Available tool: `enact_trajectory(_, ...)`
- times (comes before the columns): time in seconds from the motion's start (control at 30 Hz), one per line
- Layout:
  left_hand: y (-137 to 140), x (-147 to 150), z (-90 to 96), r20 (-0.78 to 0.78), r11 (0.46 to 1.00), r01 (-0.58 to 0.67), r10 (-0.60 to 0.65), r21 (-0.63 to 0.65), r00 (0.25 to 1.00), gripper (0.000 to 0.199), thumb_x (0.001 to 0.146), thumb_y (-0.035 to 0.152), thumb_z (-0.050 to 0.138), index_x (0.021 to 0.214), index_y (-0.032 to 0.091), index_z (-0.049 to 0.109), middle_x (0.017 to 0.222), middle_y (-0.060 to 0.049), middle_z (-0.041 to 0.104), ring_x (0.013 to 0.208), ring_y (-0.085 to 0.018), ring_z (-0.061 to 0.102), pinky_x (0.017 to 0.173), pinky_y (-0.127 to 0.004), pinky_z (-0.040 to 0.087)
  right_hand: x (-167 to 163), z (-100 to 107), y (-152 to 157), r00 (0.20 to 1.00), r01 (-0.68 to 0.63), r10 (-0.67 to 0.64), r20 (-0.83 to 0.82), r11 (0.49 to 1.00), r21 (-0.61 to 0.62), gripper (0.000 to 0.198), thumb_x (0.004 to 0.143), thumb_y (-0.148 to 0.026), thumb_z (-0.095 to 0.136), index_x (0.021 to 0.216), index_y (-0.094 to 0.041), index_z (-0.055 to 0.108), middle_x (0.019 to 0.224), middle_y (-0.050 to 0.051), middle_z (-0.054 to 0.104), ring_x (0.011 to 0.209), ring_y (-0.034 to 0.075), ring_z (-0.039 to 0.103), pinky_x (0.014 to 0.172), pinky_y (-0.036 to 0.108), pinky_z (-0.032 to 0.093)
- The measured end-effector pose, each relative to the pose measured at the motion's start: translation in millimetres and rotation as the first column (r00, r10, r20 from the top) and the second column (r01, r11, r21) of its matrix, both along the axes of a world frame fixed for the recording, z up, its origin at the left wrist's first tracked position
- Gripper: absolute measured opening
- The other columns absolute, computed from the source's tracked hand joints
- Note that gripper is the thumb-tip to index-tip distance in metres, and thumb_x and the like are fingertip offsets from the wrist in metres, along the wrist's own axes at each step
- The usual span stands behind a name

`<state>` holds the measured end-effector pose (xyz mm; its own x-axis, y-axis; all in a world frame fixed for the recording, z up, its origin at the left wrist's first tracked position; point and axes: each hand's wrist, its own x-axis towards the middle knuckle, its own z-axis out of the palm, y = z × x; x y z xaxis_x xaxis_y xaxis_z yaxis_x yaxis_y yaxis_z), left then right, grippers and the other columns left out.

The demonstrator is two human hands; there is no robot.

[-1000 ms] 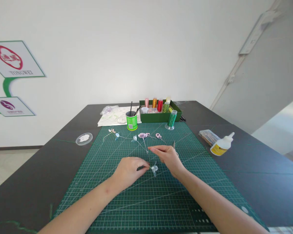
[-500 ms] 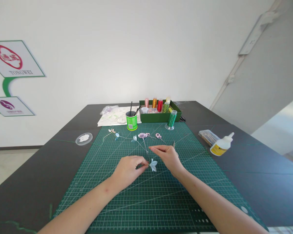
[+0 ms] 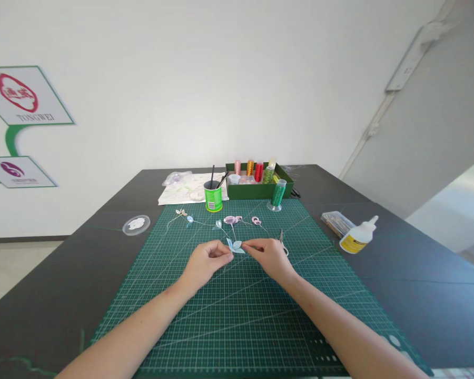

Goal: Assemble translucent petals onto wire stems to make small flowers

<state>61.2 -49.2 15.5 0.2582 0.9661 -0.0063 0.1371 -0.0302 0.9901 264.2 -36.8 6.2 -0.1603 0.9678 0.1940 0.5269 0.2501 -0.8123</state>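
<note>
My left hand [image 3: 207,261] pinches a pale blue artificial flower [image 3: 235,246] at its base, between thumb and fingertips. The petals spread upward and to the right above the green cutting mat [image 3: 217,321]. My right hand [image 3: 269,256] is closed in a pinch, its fingertips right at the flower's right-hand petals. Whether they grip a petal or something thin is too small to tell. Scissors [image 3: 284,246] lie just beyond the right hand. Farther back on the mat are a purple flower piece [image 3: 229,220] and small blue flower pieces [image 3: 218,225] on thin stems.
A green can [image 3: 213,198] with dark sticks stands behind the mat, beside a green box [image 3: 256,190] of thread spools. A teal spool [image 3: 278,193] stands in front of it. To the right are a glue bottle [image 3: 357,238] and a clear case [image 3: 337,223]; leftward, a round dish [image 3: 131,231].
My left hand has moved the blue flower up and slightly left, turning its petals upward. The right hand's fingertips, apart from the flower before, now meet its petals.
</note>
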Motion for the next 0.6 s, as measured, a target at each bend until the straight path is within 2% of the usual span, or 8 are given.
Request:
enact_trajectory(0.1,1.2,-0.4,-1.3,0.125,0.995,-0.015,0.027,-0.096,0.992,0.021,0.068,0.032,0.081,0.070,0.017,0.066,0.072,0.001,0.070,0.069,-0.013,0.062,0.072,-0.025,0.047,-0.6,-1.1,-0.5,0.999,-0.052,0.051,-0.005,0.998,-0.033,0.026,0.085,-0.032,0.060,0.092,-0.019,0.082,0.068,0.002,0.074,0.057,0.017,0.060,0.054,0.026,0.040)
enact_trajectory(0.23,-0.5,0.2,-0.6,0.245,0.975,0.011,0.044,-0.221,0.969,0.027,0.066,0.035,0.085,0.072,0.017,0.067,0.082,-0.003,0.074,0.084,-0.016,0.068,0.083,-0.029,0.050,-1.3,-2.3,-1.7,0.994,-0.109,0.110,0.005,0.994,-0.021,0.026,0.086,-0.033,0.060,0.087,-0.019,0.082,0.065,0.002,0.072,0.058,0.017,0.059,0.057,0.027,0.041)
enact_trajectory(0.33,-1.6,-0.6,0.7,0.284,0.965,0.027,0.051,-0.262,0.957,0.026,0.068,0.035,0.084,0.076,0.017,0.068,0.093,-0.006,0.076,0.094,-0.018,0.069,0.089,-0.030,0.050,-1.5,-2.9,-2.2,0.992,-0.127,0.127,0.001,0.992,-0.026,0.025,0.086,-0.032,0.061,0.085,-0.020,0.082,0.063,0.001,0.070,0.057,0.015,0.056,0.057,0.026,0.040)
enact_trajectory(0.47,-1.3,-2.4,4.5,0.332,0.954,0.021,0.084,-0.300,0.939,0.025,0.068,0.033,0.085,0.076,0.016,0.068,0.096,-0.007,0.077,0.099,-0.018,0.069,0.093,-0.030,0.050,-2.7,-5.6,-0.6,0.987,-0.148,0.142,-0.074,0.985,-0.090,0.024,0.085,-0.036,0.063,0.084,-0.018,0.080,0.059,0.000,0.064,0.052,0.013,0.049,0.052,0.026,0.035)
enact_trajectory(0.53,-0.9,-2.8,7.1,0.343,0.951,0.022,0.089,-0.307,0.935,0.024,0.069,0.032,0.085,0.075,0.016,0.068,0.097,-0.007,0.077,0.100,-0.018,0.069,0.094,-0.031,0.050,-3.1,-7.9,1.4,0.984,-0.128,0.115,-0.135,0.988,-0.092,0.027,0.086,-0.040,0.061,0.082,-0.017,0.076,0.056,-0.001,0.058,0.051,0.013,0.046,0.050,0.026,0.034)
enact_trajectory(0.6,-0.8,-2.6,9.4,0.347,0.951,0.027,0.086,-0.307,0.934,0.023,0.070,0.031,0.084,0.076,0.015,0.068,0.098,-0.007,0.077,0.100,-0.018,0.070,0.096,-0.031,0.051,-2.7,-9.5,3.4,0.983,-0.024,0.015,-0.182,0.999,-0.045,0.028,0.088,-0.043,0.058,0.080,-0.018,0.068,0.060,-0.001,0.057,0.055,0.014,0.048,0.053,0.026,0.037)
